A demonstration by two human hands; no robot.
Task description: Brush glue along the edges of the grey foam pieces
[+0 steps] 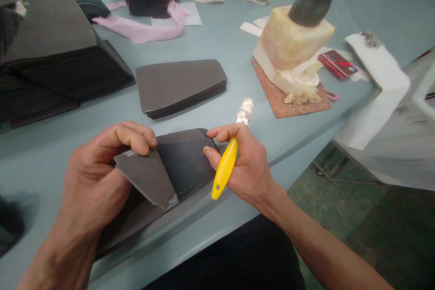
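Observation:
My left hand (pixel 102 176) is closed on a dark grey panel (pixel 147 174), pinching its upper edge between thumb and fingers. Pale streaks show along two edges of that panel. Beneath it, at the table's front edge, lie more dark grey panels (pixel 186 158). My right hand (pixel 246 163) is wrapped around a brush with a yellow handle (pixel 225 170); its whitish, foil-like end points away from me. The right thumb and forefinger are at the right end of the lower panels; whether they grip them I cannot tell.
A small stack of dark panels (pixel 180 84) lies ahead, with a larger pile (pixel 50 31) at left. A yellowish, crusted block-shaped container (pixel 288 41) with a black cylinder rising from it stands on a brown board (pixel 278 104). A red box (pixel 338 64) is beside it.

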